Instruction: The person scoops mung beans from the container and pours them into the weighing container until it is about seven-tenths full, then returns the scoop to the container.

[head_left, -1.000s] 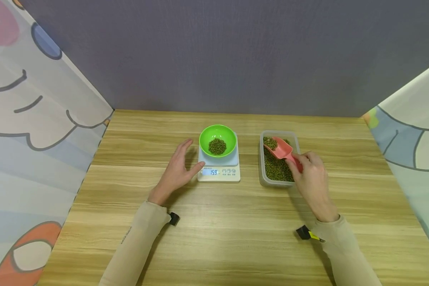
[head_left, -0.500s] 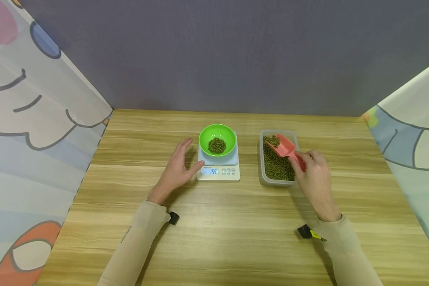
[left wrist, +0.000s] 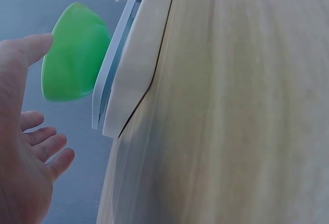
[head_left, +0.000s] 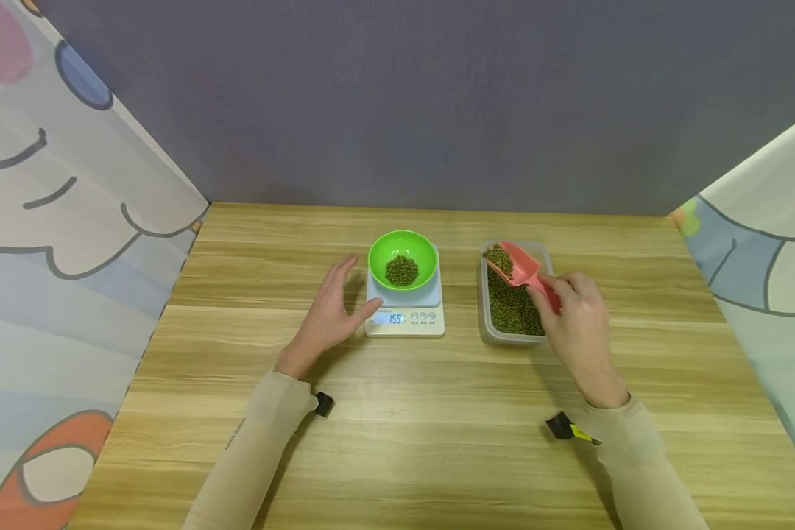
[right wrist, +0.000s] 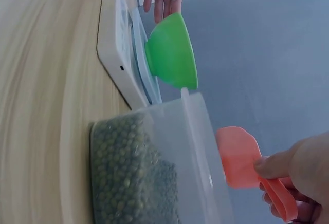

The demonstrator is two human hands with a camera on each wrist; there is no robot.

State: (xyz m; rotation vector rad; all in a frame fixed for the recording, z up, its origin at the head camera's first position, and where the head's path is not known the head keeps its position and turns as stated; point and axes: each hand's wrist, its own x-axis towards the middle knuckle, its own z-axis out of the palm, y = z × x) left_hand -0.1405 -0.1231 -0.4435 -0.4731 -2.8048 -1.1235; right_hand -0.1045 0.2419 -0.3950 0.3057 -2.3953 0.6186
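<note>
My right hand grips the handle of a pink scoop, which carries a heap of green beans over the back of a clear plastic tub. More beans fill the tub's lower part in the right wrist view. To the left, a bright green bowl with a small pile of beans in its bottom sits on a white kitchen scale. The scale's display reads about 15.9. My left hand stays beside the scale, thumb and fingers spread and relaxed, holding nothing; its thumb tip is near the scale's display.
The scale and tub stand side by side on a wood-grain table, with a gap between them. A dark grey panel rises behind the table. Cartoon-printed curtains hang on both sides. A small black device sits at the right cuff.
The bean-filled scoop has shifted slightly, first right and then back left toward the tub's far left corner. The left hand, bowl, scale and its reading look the same.
</note>
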